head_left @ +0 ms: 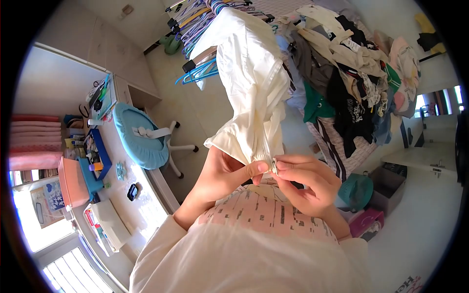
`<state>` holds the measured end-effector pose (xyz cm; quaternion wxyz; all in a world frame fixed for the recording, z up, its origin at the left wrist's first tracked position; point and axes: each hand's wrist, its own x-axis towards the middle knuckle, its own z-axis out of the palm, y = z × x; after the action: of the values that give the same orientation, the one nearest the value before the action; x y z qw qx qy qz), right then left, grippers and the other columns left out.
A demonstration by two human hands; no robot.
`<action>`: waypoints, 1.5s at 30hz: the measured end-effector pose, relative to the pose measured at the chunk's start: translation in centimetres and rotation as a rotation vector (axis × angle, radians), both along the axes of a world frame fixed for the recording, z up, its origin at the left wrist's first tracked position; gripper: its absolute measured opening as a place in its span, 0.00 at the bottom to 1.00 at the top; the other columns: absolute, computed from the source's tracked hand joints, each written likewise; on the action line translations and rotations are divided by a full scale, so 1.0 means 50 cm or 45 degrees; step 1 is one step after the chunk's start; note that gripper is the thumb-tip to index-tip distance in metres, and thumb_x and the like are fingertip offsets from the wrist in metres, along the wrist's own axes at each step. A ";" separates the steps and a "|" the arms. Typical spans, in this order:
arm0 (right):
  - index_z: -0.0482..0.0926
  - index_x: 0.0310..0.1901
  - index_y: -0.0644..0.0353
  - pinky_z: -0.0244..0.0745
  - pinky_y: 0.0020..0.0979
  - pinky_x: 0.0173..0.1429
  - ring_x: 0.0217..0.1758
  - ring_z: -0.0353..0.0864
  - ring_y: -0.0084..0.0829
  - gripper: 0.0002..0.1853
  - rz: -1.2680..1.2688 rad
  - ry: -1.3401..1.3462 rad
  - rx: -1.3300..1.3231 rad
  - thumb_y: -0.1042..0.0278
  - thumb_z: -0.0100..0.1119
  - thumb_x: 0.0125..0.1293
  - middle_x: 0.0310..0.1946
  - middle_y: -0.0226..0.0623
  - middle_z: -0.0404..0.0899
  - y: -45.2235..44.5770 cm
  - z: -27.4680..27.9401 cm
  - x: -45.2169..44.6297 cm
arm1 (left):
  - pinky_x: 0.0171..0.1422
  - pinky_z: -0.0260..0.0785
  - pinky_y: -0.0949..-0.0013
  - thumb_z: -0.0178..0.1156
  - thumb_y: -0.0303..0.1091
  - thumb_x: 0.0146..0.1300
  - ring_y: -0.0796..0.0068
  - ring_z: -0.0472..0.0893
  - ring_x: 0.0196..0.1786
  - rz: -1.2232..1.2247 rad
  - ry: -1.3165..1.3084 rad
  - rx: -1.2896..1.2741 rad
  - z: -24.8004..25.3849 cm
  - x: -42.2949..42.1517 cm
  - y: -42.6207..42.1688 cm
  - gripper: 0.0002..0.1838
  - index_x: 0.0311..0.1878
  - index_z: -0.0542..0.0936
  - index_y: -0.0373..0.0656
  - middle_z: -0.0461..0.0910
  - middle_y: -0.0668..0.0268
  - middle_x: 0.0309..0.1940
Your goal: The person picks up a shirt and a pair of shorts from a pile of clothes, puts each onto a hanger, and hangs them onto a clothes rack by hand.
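A cream-white garment [249, 78] stretches from the hanger rack down to my hands, its gathered end nearest me. My left hand [226, 177] is closed on that gathered end, thumb on top. Beside it, my right hand [305, 183] pinches a small light piece at the garment's edge between thumb and fingers; whether this is a cord, a button or a fold is too small to tell. Both hands are close together in front of my body. The garment's upper part lies over several hangers [202, 68].
Many clothes [342, 73] are heaped on the bed at the right. A blue-covered chair [141, 136] stands at the left by a desk [146, 200] with small items. Low on the right are a teal basket [355, 192], a grey box [388, 188] and a magenta box [366, 223].
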<state>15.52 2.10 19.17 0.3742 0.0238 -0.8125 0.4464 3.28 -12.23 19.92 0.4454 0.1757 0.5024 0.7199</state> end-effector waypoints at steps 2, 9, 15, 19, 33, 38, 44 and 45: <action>0.80 0.34 0.65 0.80 0.26 0.38 0.38 0.85 0.34 0.13 0.065 -0.072 -0.033 0.89 0.69 0.46 0.30 0.42 0.82 0.002 0.008 0.003 | 0.31 0.69 0.75 0.64 0.23 0.62 0.81 0.76 0.29 -0.002 0.038 -0.017 0.006 0.001 -0.002 0.23 0.59 0.67 0.34 0.79 0.65 0.35; 0.81 0.34 0.64 0.80 0.26 0.38 0.38 0.85 0.34 0.13 0.114 0.044 -0.097 0.86 0.70 0.45 0.31 0.38 0.82 0.006 -0.014 -0.006 | 0.32 0.65 0.75 0.62 0.22 0.63 0.83 0.74 0.32 -0.072 -0.169 0.008 -0.016 -0.003 -0.002 0.24 0.61 0.67 0.35 0.77 0.68 0.35; 0.79 0.32 0.66 0.80 0.27 0.39 0.38 0.84 0.34 0.10 0.172 0.056 -0.337 0.89 0.67 0.48 0.34 0.41 0.82 0.008 -0.024 -0.008 | 0.35 0.70 0.75 0.62 0.19 0.61 0.80 0.77 0.35 0.164 -0.099 0.015 0.005 0.007 0.010 0.24 0.60 0.68 0.36 0.79 0.66 0.38; 0.78 0.34 0.68 0.79 0.27 0.38 0.37 0.84 0.34 0.11 0.124 0.003 -0.370 0.90 0.65 0.50 0.34 0.41 0.81 0.009 -0.023 -0.010 | 0.49 0.72 0.73 0.60 0.18 0.61 0.79 0.78 0.47 0.315 0.192 0.061 -0.010 0.026 0.022 0.26 0.62 0.65 0.37 0.77 0.64 0.48; 0.76 0.36 0.66 0.76 0.29 0.43 0.37 0.81 0.34 0.09 0.181 -0.082 -0.139 0.87 0.63 0.55 0.32 0.40 0.81 0.005 -0.022 -0.013 | 0.38 0.76 0.72 0.63 0.22 0.62 0.76 0.82 0.36 0.394 0.173 0.028 -0.007 -0.014 0.066 0.12 0.48 0.76 0.30 0.82 0.61 0.38; 0.71 0.41 0.69 0.77 0.31 0.46 0.40 0.76 0.33 0.09 0.087 0.038 -0.655 0.91 0.55 0.61 0.37 0.44 0.75 0.021 -0.034 -0.019 | 0.38 0.75 0.72 0.64 0.23 0.62 0.76 0.82 0.38 0.222 -0.031 0.012 -0.003 -0.005 0.057 0.15 0.50 0.75 0.31 0.82 0.62 0.39; 0.72 0.38 0.66 0.78 0.31 0.43 0.45 0.79 0.39 0.10 0.183 0.052 -0.552 0.89 0.59 0.58 0.36 0.42 0.77 0.023 -0.034 -0.019 | 0.34 0.73 0.72 0.68 0.25 0.59 0.77 0.81 0.39 0.093 -0.366 -0.004 -0.006 -0.006 0.063 0.19 0.52 0.74 0.34 0.82 0.63 0.40; 0.73 0.37 0.66 0.78 0.31 0.42 0.46 0.80 0.41 0.10 0.182 0.049 -0.447 0.89 0.60 0.57 0.34 0.41 0.78 0.026 -0.030 -0.017 | 0.34 0.73 0.72 0.68 0.25 0.59 0.77 0.81 0.39 0.095 -0.367 -0.004 -0.003 -0.008 0.063 0.19 0.52 0.74 0.34 0.82 0.63 0.40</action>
<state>14.67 3.43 17.65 0.3555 0.0245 -0.7111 0.6061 2.88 -9.10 19.79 0.4862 0.0508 0.4406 0.7529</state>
